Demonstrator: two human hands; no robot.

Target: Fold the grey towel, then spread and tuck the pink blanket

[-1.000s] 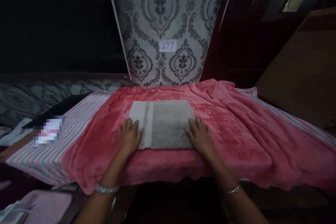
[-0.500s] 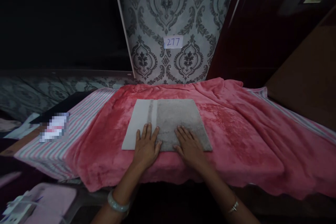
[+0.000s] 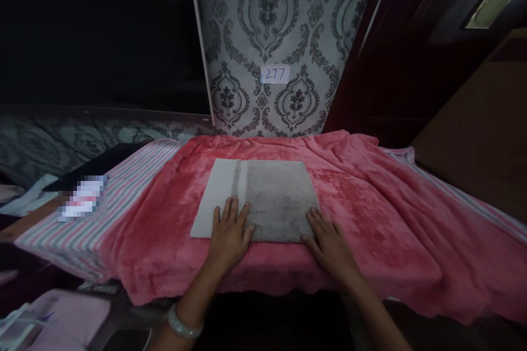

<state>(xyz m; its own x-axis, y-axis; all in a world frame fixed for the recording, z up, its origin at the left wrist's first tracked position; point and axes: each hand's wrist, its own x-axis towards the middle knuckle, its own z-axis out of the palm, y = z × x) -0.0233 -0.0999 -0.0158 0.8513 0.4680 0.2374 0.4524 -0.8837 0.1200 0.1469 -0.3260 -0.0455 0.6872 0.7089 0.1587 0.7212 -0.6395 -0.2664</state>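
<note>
A grey-and-white cloth (image 3: 280,186), which looks like a folded towel, lies flat as a rectangle on a pink plush blanket (image 3: 164,230). Its left part is white with a grey stripe; the larger right part is grey. My left hand (image 3: 229,236) rests palm down on the near edge, where white meets grey, its fingers spread. At the near right corner, my right hand (image 3: 329,241) lies with outstretched fingers, covering that corner and part of the blanket. Neither hand grips anything.
A striped cloth (image 3: 135,181) shows beneath the blanket on the left. Behind stand a patterned wall with a paper label (image 3: 275,74) reading 277, a large dark screen (image 3: 102,38) and a dark red panel (image 3: 395,55). A pink item (image 3: 69,312) is at lower left.
My right hand has slid rightward across the grey part to the cloth's near right corner. My left hand stays in place on the cloth. The view has shifted slightly.
</note>
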